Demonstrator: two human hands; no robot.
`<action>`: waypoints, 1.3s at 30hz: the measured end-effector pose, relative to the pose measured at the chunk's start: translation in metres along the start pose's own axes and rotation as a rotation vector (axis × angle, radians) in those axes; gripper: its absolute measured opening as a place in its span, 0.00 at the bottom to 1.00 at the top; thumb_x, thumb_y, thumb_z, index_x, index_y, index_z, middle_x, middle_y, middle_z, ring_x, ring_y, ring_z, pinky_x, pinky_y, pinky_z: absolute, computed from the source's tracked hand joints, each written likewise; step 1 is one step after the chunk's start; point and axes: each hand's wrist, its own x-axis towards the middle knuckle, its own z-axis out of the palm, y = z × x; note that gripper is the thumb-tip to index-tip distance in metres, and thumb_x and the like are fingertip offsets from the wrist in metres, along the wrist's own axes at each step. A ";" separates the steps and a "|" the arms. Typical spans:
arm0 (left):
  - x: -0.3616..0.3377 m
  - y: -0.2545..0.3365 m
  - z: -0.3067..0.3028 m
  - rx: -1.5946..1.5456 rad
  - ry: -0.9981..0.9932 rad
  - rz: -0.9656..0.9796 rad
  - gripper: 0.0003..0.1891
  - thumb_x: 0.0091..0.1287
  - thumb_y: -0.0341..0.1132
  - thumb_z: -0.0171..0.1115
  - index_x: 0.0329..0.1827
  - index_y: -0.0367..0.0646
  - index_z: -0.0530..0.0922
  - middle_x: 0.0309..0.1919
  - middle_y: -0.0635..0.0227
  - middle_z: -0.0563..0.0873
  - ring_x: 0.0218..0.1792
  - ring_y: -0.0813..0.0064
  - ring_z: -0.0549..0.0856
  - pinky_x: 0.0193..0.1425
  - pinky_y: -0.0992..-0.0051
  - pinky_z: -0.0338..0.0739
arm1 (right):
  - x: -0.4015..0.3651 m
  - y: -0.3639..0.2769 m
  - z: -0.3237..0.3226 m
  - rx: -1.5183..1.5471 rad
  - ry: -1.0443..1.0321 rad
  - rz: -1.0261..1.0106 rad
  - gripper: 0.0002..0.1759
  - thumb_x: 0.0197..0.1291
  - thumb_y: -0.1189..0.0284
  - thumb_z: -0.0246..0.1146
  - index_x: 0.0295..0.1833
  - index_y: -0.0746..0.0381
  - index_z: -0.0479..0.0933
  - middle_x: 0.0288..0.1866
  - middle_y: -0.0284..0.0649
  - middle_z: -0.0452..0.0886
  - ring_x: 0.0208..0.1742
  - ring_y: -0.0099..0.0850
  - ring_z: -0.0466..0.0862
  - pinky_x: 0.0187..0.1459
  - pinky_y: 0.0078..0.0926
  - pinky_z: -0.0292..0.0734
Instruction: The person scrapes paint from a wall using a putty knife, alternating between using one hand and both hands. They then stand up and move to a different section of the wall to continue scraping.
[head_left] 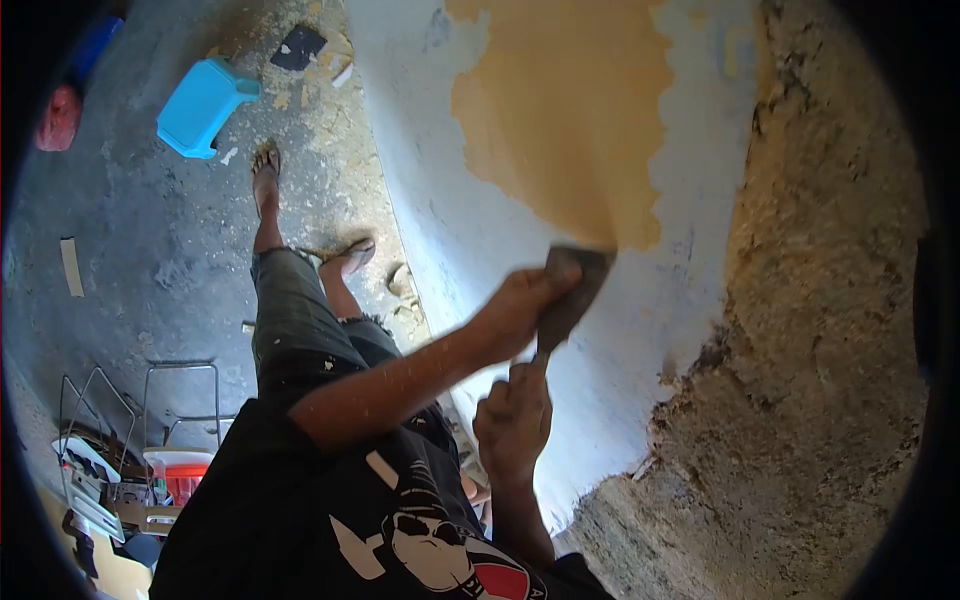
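A scraper (575, 305) with a wide, dirty blade lies against the wall, its front edge at the lower border of a tan-yellow patch (565, 110). My right hand (512, 422) is wrapped around the scraper's handle. Farther up, my left hand (525, 305) grips the blade, with the thumb lying on its face. White surface (430, 190) surrounds the yellow patch, whose outline is ragged. The blade edge is slightly blurred.
Rough brown, broken wall (800, 340) borders the white surface on the right. A light blue stool (200, 105) stands on the grey floor (130, 210), with pale flakes near my feet. Metal-framed chairs (180, 375) and a red container (183, 482) are at lower left.
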 end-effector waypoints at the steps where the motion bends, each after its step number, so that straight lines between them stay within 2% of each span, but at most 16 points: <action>1: -0.005 0.003 0.004 0.049 0.023 -0.050 0.19 0.70 0.52 0.59 0.39 0.42 0.77 0.22 0.71 0.81 0.20 0.80 0.80 0.24 0.77 0.77 | -0.007 -0.001 0.005 0.015 0.083 0.041 0.15 0.76 0.55 0.45 0.41 0.54 0.64 0.20 0.25 0.56 0.14 0.15 0.52 0.11 0.14 0.47; 5: 0.004 0.011 0.001 0.017 -0.041 -0.014 0.18 0.70 0.48 0.62 0.42 0.38 0.79 0.27 0.71 0.83 0.24 0.82 0.82 0.27 0.80 0.78 | 0.001 0.000 0.011 -0.011 0.054 -0.010 0.17 0.76 0.53 0.44 0.41 0.54 0.63 0.20 0.25 0.56 0.13 0.15 0.51 0.11 0.13 0.47; 11: 0.000 0.006 0.027 -0.160 0.012 -0.045 0.17 0.71 0.49 0.60 0.38 0.43 0.78 0.22 0.73 0.81 0.20 0.83 0.81 0.23 0.82 0.77 | -0.011 -0.017 0.000 -0.001 0.024 -0.009 0.15 0.76 0.55 0.45 0.39 0.54 0.62 0.17 0.24 0.53 0.12 0.14 0.52 0.09 0.14 0.46; 13: 0.003 0.014 0.015 -0.030 -0.062 -0.021 0.16 0.71 0.47 0.59 0.42 0.42 0.78 0.27 0.73 0.83 0.24 0.84 0.82 0.26 0.82 0.78 | -0.001 -0.010 0.009 0.069 0.012 0.006 0.15 0.76 0.56 0.46 0.39 0.54 0.62 0.17 0.23 0.53 0.13 0.14 0.52 0.09 0.14 0.46; 14: -0.001 0.018 0.007 -0.033 -0.105 -0.062 0.16 0.70 0.44 0.63 0.46 0.39 0.79 0.37 0.72 0.85 0.37 0.84 0.83 0.42 0.81 0.78 | -0.002 -0.011 0.007 0.073 0.003 0.002 0.15 0.76 0.56 0.46 0.39 0.54 0.62 0.17 0.23 0.53 0.13 0.14 0.52 0.09 0.14 0.46; 17: -0.004 0.001 0.018 -0.143 -0.078 -0.008 0.16 0.70 0.45 0.62 0.46 0.38 0.79 0.35 0.72 0.85 0.35 0.85 0.83 0.41 0.81 0.78 | -0.017 -0.024 0.000 -0.044 -0.051 0.002 0.17 0.76 0.54 0.44 0.38 0.54 0.62 0.18 0.24 0.52 0.13 0.14 0.51 0.10 0.14 0.44; 19: 0.007 0.000 0.014 -0.147 -0.085 0.009 0.17 0.70 0.45 0.62 0.46 0.38 0.79 0.36 0.72 0.85 0.35 0.84 0.83 0.41 0.80 0.79 | 0.001 -0.021 0.007 0.028 0.069 -0.035 0.17 0.76 0.54 0.44 0.36 0.54 0.61 0.16 0.25 0.51 0.12 0.15 0.48 0.10 0.14 0.43; 21: 0.006 0.027 0.021 -0.020 -0.036 0.074 0.18 0.70 0.50 0.61 0.43 0.41 0.78 0.26 0.73 0.82 0.23 0.83 0.81 0.27 0.81 0.78 | 0.002 -0.028 0.023 0.023 -0.009 -0.012 0.17 0.76 0.54 0.45 0.36 0.53 0.61 0.16 0.24 0.51 0.11 0.15 0.47 0.10 0.15 0.42; 23: -0.001 0.013 0.024 -0.126 0.038 0.021 0.18 0.70 0.49 0.61 0.42 0.40 0.78 0.27 0.73 0.83 0.24 0.83 0.82 0.28 0.80 0.79 | -0.010 -0.032 0.007 0.031 0.025 0.114 0.17 0.76 0.54 0.46 0.35 0.51 0.61 0.16 0.24 0.51 0.11 0.14 0.47 0.09 0.14 0.43; 25: -0.001 0.005 0.036 -0.180 0.087 -0.007 0.18 0.70 0.49 0.61 0.42 0.40 0.78 0.27 0.73 0.84 0.25 0.83 0.82 0.28 0.81 0.79 | -0.015 -0.038 0.000 -0.027 -0.081 0.030 0.16 0.76 0.54 0.46 0.36 0.50 0.62 0.16 0.24 0.52 0.11 0.15 0.48 0.09 0.14 0.44; 27: 0.004 0.014 0.025 -0.055 -0.003 0.043 0.18 0.70 0.49 0.61 0.42 0.41 0.79 0.28 0.73 0.84 0.25 0.84 0.83 0.29 0.81 0.79 | -0.002 -0.029 0.009 0.206 0.094 0.189 0.13 0.76 0.56 0.45 0.38 0.49 0.64 0.17 0.25 0.55 0.12 0.15 0.53 0.09 0.12 0.47; 29: -0.004 0.024 0.015 -0.076 -0.117 -0.014 0.17 0.69 0.45 0.63 0.47 0.37 0.79 0.37 0.70 0.86 0.39 0.83 0.84 0.44 0.81 0.79 | -0.009 -0.030 0.007 0.208 -0.014 0.205 0.13 0.77 0.57 0.44 0.40 0.50 0.65 0.17 0.25 0.55 0.13 0.16 0.53 0.09 0.12 0.48; 32: -0.002 -0.003 0.026 -0.154 -0.042 -0.033 0.18 0.69 0.45 0.64 0.48 0.36 0.78 0.39 0.69 0.86 0.39 0.81 0.84 0.44 0.79 0.79 | -0.020 -0.042 -0.007 0.003 -0.061 0.064 0.17 0.76 0.53 0.46 0.36 0.52 0.62 0.17 0.24 0.53 0.13 0.15 0.50 0.11 0.12 0.46; 33: 0.008 -0.004 0.024 -0.136 0.020 0.007 0.16 0.71 0.46 0.61 0.43 0.40 0.80 0.32 0.74 0.85 0.32 0.84 0.84 0.37 0.81 0.81 | -0.011 -0.042 -0.005 -0.001 -0.065 0.057 0.17 0.76 0.53 0.46 0.36 0.52 0.62 0.17 0.24 0.53 0.13 0.15 0.50 0.11 0.12 0.46; 36: 0.011 0.023 0.018 -0.055 -0.084 0.060 0.16 0.71 0.46 0.61 0.44 0.40 0.80 0.34 0.73 0.86 0.34 0.84 0.84 0.39 0.79 0.81 | -0.002 -0.047 0.019 0.045 -0.109 0.066 0.18 0.76 0.53 0.45 0.36 0.53 0.60 0.17 0.24 0.52 0.13 0.14 0.48 0.11 0.12 0.44; 39: -0.005 0.003 0.030 -0.122 0.044 -0.027 0.19 0.68 0.48 0.64 0.46 0.37 0.80 0.37 0.69 0.86 0.37 0.82 0.85 0.43 0.78 0.79 | -0.023 -0.045 -0.003 0.047 0.009 0.122 0.18 0.76 0.53 0.45 0.36 0.54 0.60 0.17 0.25 0.52 0.13 0.15 0.49 0.11 0.12 0.44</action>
